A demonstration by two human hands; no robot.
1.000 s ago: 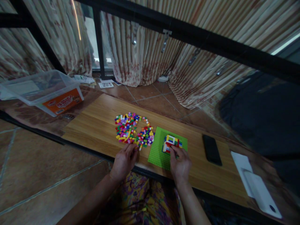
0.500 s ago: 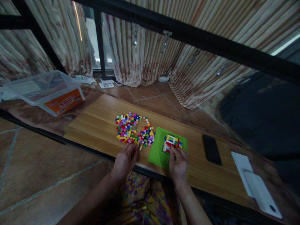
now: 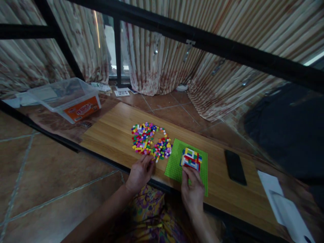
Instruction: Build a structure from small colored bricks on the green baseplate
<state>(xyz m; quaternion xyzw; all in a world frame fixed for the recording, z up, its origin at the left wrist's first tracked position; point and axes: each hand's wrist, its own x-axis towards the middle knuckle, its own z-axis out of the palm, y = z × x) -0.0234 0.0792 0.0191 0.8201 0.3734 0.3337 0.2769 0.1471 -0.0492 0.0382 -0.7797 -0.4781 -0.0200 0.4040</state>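
A small multicoloured build of toy bricks [image 3: 191, 158] stands on a green studded baseplate [image 3: 174, 162]. My right hand [image 3: 193, 189] is over the plate's near part, fingers closed together, fingertips at the build's near left edge. Whatever those fingertips may hold is hidden. To the left lies a spread of loose small bricks [image 3: 144, 136] in many colours. At its near edge my left hand [image 3: 141, 172] rests by the table's front, thumb and fingers pinched. I cannot make out what is between them.
The low wooden table [image 3: 108, 131] carries a black phone [image 3: 235, 167] on the right. Beyond its right end lie a white sheet and a white object [image 3: 291, 209]. A clear plastic tub [image 3: 73, 98] with an orange label stands at the left. Curtains [image 3: 152, 60] hang behind a dark metal bar.
My right hand has drawn back from the top of the build to its near left edge. My left hand stays pinched by the loose bricks. The whole view has shifted slightly.
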